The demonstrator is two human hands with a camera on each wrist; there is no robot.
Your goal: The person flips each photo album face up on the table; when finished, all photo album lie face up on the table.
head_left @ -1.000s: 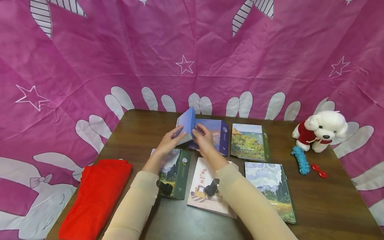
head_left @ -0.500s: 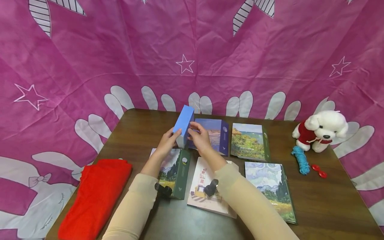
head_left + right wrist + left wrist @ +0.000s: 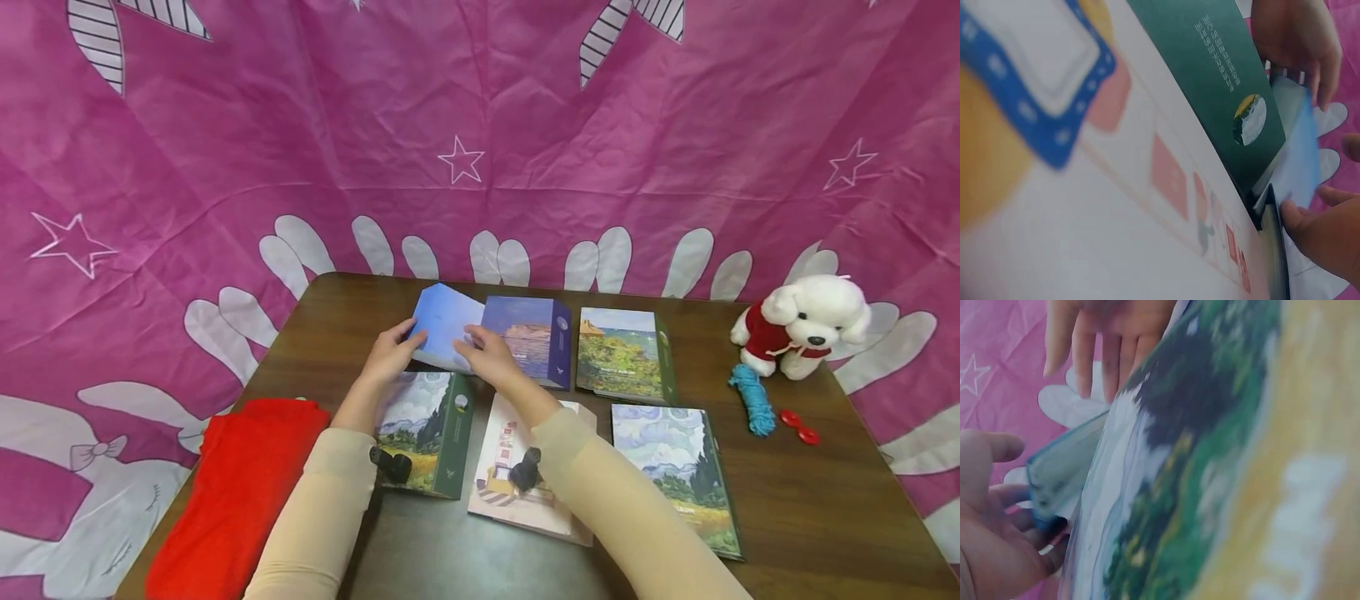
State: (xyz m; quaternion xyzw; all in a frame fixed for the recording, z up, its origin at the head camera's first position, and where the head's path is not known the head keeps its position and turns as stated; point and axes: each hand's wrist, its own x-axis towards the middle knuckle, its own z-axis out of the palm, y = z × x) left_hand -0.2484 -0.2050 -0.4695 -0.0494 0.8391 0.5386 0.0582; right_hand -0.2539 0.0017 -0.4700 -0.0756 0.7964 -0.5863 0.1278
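"While the left hand curls its fingers at the left edge of the blue album, what's the right hand doing?"

"Touching its near right corner; I can't quite tell whether it pinches."

"And the album?"

"At the far left of the worktop, just beside the purple album, beyond the green-spined album."

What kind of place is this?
I can't be certain, but it looks like a staged tabletop indoors: a pink printed cloth hangs behind a wooden table, with a photo album and a white toy dog on it.
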